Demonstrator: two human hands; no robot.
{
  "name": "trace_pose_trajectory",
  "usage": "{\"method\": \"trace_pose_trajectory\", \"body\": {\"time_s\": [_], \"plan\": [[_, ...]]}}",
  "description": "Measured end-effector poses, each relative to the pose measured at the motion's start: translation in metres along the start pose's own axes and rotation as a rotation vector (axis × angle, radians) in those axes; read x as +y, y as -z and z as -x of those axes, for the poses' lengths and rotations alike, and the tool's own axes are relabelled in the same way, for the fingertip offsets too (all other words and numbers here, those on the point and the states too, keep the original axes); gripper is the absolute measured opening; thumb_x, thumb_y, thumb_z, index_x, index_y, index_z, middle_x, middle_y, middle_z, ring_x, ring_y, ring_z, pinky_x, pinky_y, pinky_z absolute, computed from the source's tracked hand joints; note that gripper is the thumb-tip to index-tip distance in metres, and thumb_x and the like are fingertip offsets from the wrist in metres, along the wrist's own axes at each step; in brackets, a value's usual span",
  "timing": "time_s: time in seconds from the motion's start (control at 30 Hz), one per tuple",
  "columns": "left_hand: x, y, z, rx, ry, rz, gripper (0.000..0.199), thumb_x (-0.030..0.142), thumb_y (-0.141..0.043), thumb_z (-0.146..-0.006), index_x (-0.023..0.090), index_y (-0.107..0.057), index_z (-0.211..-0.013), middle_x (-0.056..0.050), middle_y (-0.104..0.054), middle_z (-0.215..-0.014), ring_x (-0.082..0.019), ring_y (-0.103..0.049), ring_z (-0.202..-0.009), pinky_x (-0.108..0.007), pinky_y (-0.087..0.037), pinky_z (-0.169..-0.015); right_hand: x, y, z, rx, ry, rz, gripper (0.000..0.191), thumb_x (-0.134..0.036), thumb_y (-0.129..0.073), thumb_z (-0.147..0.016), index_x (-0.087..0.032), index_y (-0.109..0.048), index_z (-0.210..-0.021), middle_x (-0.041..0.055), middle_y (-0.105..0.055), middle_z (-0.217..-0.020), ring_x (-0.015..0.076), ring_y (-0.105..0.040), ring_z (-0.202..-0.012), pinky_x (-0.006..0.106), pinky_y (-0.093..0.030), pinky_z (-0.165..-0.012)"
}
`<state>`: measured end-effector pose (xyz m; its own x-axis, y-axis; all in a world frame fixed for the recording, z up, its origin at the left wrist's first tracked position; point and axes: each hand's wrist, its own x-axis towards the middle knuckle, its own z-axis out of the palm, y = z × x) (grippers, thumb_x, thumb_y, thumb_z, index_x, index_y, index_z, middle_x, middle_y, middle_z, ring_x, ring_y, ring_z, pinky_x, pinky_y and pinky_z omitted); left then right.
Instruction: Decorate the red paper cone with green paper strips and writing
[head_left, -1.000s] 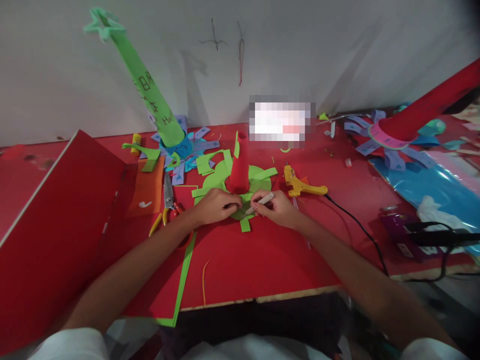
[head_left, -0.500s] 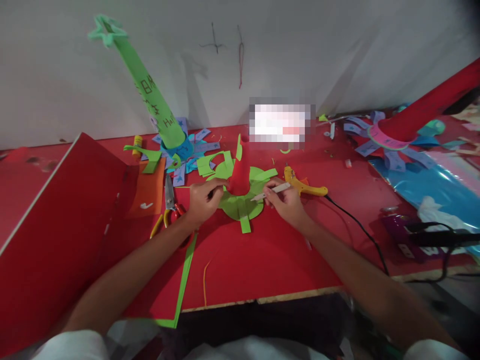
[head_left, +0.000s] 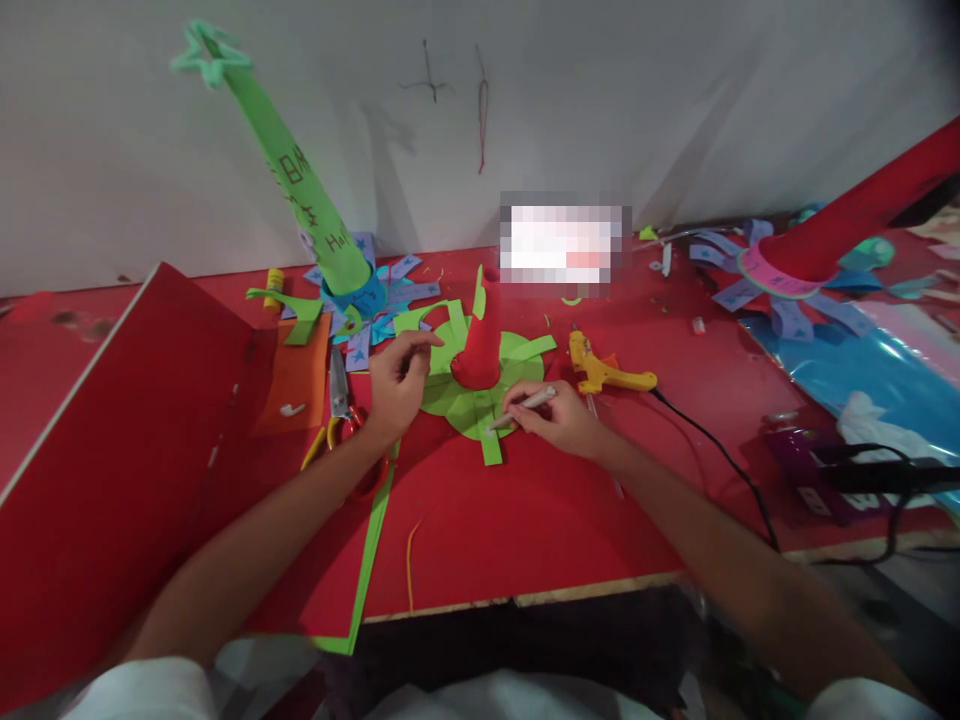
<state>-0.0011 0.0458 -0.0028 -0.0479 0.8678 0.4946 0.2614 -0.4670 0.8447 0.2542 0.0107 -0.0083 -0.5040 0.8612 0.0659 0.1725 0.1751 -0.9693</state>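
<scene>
In my right hand (head_left: 559, 418) I grip a pale pen (head_left: 529, 402), its tip at the green paper strip (head_left: 491, 447) along the near side of a round green paper base (head_left: 521, 360). A red paper tube (head_left: 480, 345) stands upright in the middle of that base, between my hands. My left hand (head_left: 399, 385) hovers beside the base's left edge, index finger stretched toward the tube and thumb apart, with nothing seen in it. Green paper strips stick out around the tube's foot.
Scissors (head_left: 340, 385) lie left of my left hand. A yellow glue gun (head_left: 611, 375) with a black cord lies to the right. A tall green paper tower (head_left: 307, 190) stands back left; a red tube (head_left: 862, 215) leans back right. A red board (head_left: 120, 470) rises at left.
My right hand has moved left and nearer to me, bringing the pen tip over the front green strip. My left hand has drawn back left from the red tube, its fingers loosened.
</scene>
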Motion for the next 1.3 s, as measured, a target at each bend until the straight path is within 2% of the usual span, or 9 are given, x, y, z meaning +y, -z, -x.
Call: {"method": "trace_pose_trajectory", "body": {"time_s": [0.17, 0.3, 0.53, 0.63, 0.73, 0.9, 1.17, 1.3], "plan": [[0.002, 0.0, 0.0, -0.008, -0.018, -0.027, 0.022, 0.016, -0.054, -0.092, 0.02, -0.076, -0.093, 0.002, -0.053, -0.065, -0.008, -0.041, -0.055, -0.022, -0.032, -0.053, -0.002, 0.001, -0.001, -0.026, -0.008, 0.068, 0.022, -0.039, -0.059, -0.095, -0.019, -0.066, -0.093, 0.0038, -0.075, -0.077, 0.0125, -0.06, -0.06, 0.023, -0.04, -0.053], [0.002, 0.0, 0.0, -0.01, -0.019, -0.028, 0.022, 0.015, -0.054, -0.092, 0.021, -0.075, -0.093, 0.003, -0.052, -0.064, -0.008, -0.042, -0.055, -0.022, -0.032, -0.053, -0.002, 0.0, -0.002, -0.008, 0.0, 0.115, 0.022, -0.038, -0.058, -0.095, -0.018, -0.067, -0.09, 0.002, -0.07, -0.07, 0.0126, -0.06, -0.06, 0.023, -0.04, -0.053], [0.0, 0.0, -0.001, -0.003, 0.024, 0.037, 0.018, 0.021, -0.056, -0.094, 0.022, -0.074, -0.093, 0.003, -0.048, -0.065, -0.008, -0.037, -0.052, -0.022, -0.029, -0.05, -0.001, -0.001, -0.001, 0.0, -0.012, 0.055, 0.023, -0.039, -0.058, -0.096, -0.018, -0.067, -0.09, 0.0006, -0.066, -0.067, 0.0125, -0.061, -0.059, 0.023, -0.04, -0.052], [0.001, -0.001, -0.004, 0.032, 0.084, 0.123, 0.012, 0.027, -0.06, -0.095, 0.023, -0.071, -0.094, 0.005, -0.04, -0.06, -0.008, -0.031, -0.049, -0.023, -0.023, -0.046, -0.002, 0.0, -0.001, 0.058, 0.011, 0.029, 0.024, -0.039, -0.057, -0.097, -0.019, -0.066, -0.088, -0.0006, -0.063, -0.064, 0.0132, -0.063, -0.059, 0.023, -0.042, -0.053], [0.001, -0.001, -0.008, 0.087, 0.154, 0.202, 0.009, 0.029, -0.062, -0.094, 0.024, -0.069, -0.096, 0.007, -0.032, -0.056, -0.008, -0.027, -0.047, -0.023, -0.02, -0.044, -0.001, 0.002, -0.002, 0.172, 0.038, 0.04, 0.025, -0.04, -0.058, -0.097, -0.02, -0.067, -0.086, -0.0002, -0.064, -0.064, 0.0141, -0.064, -0.06, 0.025, -0.044, -0.054], [-0.002, -0.002, -0.012, 0.188, 0.203, 0.266, 0.009, 0.032, -0.066, -0.091, 0.024, -0.066, -0.093, 0.008, -0.031, -0.055, -0.008, -0.028, -0.046, -0.022, -0.021, -0.043, 0.003, 0.004, -0.003, 0.317, 0.038, 0.023, 0.032, -0.049, -0.059, -0.097, -0.019, -0.067, -0.086, -0.0005, -0.063, -0.061, 0.013, -0.058, -0.055, 0.025, -0.041, -0.051], [-0.006, -0.003, -0.015, 0.233, 0.24, 0.294, 0.009, 0.031, -0.066, -0.089, 0.023, -0.064, -0.092, 0.01, -0.028, -0.053, -0.008, -0.023, -0.044, -0.023, -0.017, -0.041, 0.007, 0.005, -0.003, 0.361, 0.074, 0.033, 0.035, -0.052, -0.055, -0.101, -0.021, -0.063, -0.087, -0.002, -0.062, -0.065, 0.0106, -0.05, -0.051, 0.026, -0.039, -0.05], [-0.006, -0.003, -0.015, 0.226, 0.227, 0.291, 0.008, 0.031, -0.065, -0.09, 0.023, -0.063, -0.092, 0.01, -0.029, -0.053, -0.008, -0.024, -0.044, -0.022, -0.018, -0.042, 0.007, 0.008, -0.001, 0.38, 0.075, 0.082, 0.043, -0.056, -0.055, -0.101, -0.021, -0.058, -0.076, -0.0019, -0.056, -0.059, 0.0121, -0.053, -0.054, 0.026, -0.041, -0.051]]}}
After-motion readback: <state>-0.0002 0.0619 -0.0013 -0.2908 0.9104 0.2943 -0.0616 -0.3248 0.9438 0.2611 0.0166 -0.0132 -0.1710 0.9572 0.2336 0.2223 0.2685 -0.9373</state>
